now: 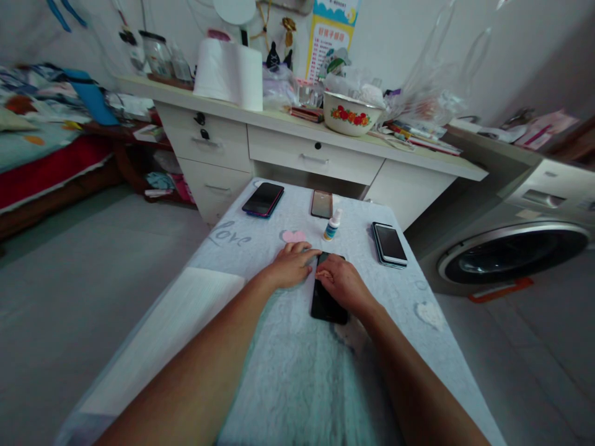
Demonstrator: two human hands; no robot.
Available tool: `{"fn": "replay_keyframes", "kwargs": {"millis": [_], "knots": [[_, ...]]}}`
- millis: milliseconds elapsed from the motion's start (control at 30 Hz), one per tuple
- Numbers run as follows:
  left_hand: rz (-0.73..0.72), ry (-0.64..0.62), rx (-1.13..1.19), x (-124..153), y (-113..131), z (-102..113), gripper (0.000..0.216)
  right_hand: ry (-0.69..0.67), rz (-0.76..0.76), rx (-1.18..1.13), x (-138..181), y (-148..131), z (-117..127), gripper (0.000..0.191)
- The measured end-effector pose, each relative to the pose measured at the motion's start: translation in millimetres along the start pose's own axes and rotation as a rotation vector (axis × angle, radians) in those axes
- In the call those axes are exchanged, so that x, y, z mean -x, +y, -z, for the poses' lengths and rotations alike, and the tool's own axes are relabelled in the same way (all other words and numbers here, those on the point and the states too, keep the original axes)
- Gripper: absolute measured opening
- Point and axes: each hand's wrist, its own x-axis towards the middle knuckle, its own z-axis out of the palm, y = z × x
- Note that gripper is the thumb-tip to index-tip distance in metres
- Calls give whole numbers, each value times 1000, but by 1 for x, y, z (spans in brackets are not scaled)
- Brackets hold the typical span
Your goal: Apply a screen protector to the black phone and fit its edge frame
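Observation:
A black smartphone (329, 305) lies flat on the cloth-covered table in front of me, screen up. My right hand (344, 284) rests on its upper half with the fingers curled and pressed together against the screen. Whatever may be between those fingers is too small to make out. Just left of the phone, my left hand (290, 266) lies on the cloth, fingers apart, its thumb reaching the phone's upper left edge. Beyond the hands stands a small white spray bottle (331, 227) with a blue and yellow label. Behind it lies a phone case (321, 204) with a brownish edge.
Dark phones, seemingly stacked (263, 199), lie at the table's far left. A white-framed phone (390, 243) lies on another at the right. A white desk (316, 152) carries a paper roll (227, 74) and a flowered bowl (352, 114). A washing machine (515, 204) stands right.

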Motion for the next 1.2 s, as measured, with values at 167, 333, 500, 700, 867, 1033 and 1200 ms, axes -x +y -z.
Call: {"fn": "replay_keyframes", "kwargs": {"millis": [167, 333, 500, 700, 867, 1033, 1200], "knots": [[-16, 30, -2, 1, 0, -1, 51, -29, 13, -28, 10, -8, 2, 16], [-25, 41, -30, 2, 1, -1, 55, -43, 46, -64, 24, -14, -1, 17], [-41, 38, -56, 2, 1, 0, 59, -87, 85, -145, 36, -20, 0, 15], [-41, 49, -64, 0, -3, -3, 59, -81, 52, -144, 36, -22, -2, 14], [-29, 48, -45, 1, -2, -3, 57, -8, -49, -74, 27, -17, -7, 12], [-20, 35, -56, 3, 2, 0, 57, -32, -41, -63, 28, -19, -5, 13], [-33, 19, -71, 3, 2, 1, 63, -76, 48, -128, 37, -24, -2, 13]]}}
